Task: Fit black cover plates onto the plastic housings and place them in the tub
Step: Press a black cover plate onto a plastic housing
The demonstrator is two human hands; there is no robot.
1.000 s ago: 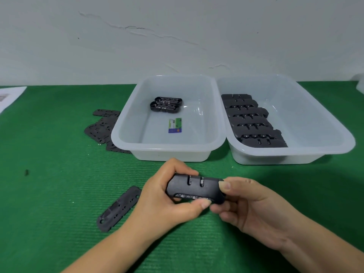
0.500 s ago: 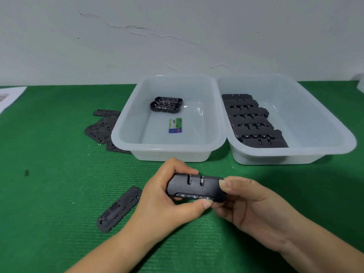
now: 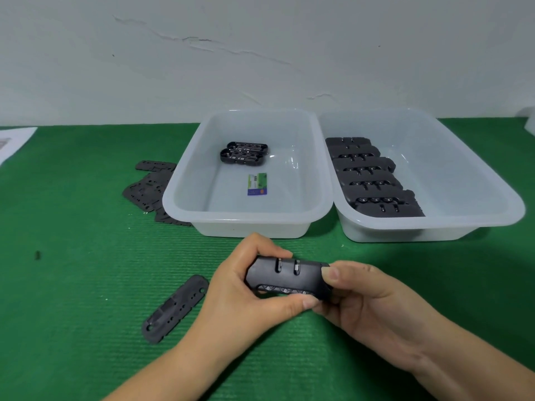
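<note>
Head view: housing [image 3: 286, 274] grip unchanged

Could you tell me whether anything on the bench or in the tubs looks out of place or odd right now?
One thing: a small green and blue card lies flat on the floor of the left tub, near two open housings. It is the only item there that is not a black part. The crack in the wall is background.

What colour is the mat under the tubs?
Green, with fine ribs; the mat shows in the head view.

Both hands [image 3: 304, 296] grip one black housing [image 3: 286, 277] above green mat [image 3: 72, 285].
</note>
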